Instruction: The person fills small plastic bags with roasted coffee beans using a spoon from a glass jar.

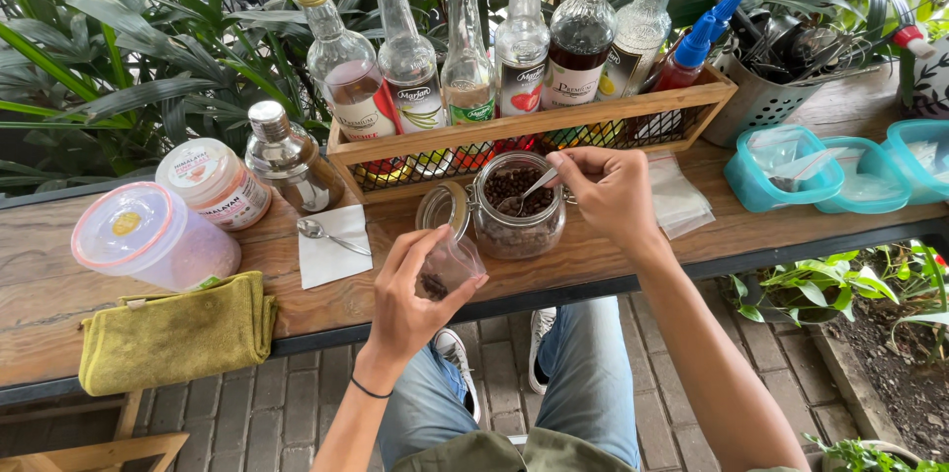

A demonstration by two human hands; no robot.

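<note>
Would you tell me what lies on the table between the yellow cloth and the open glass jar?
In the head view, a white napkin with a metal spoon on it lies between the yellow cloth and the glass jar.

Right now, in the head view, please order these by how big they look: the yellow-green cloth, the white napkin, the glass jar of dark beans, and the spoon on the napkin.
1. yellow-green cloth
2. glass jar and white napkin: they look about alike, so I do not rank them
3. spoon on the napkin, smallest

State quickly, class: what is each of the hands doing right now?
Left hand: closed on a small clear bag with a few dark beans inside.
Right hand: closed on a metal spoon dipped into the glass jar.
</note>
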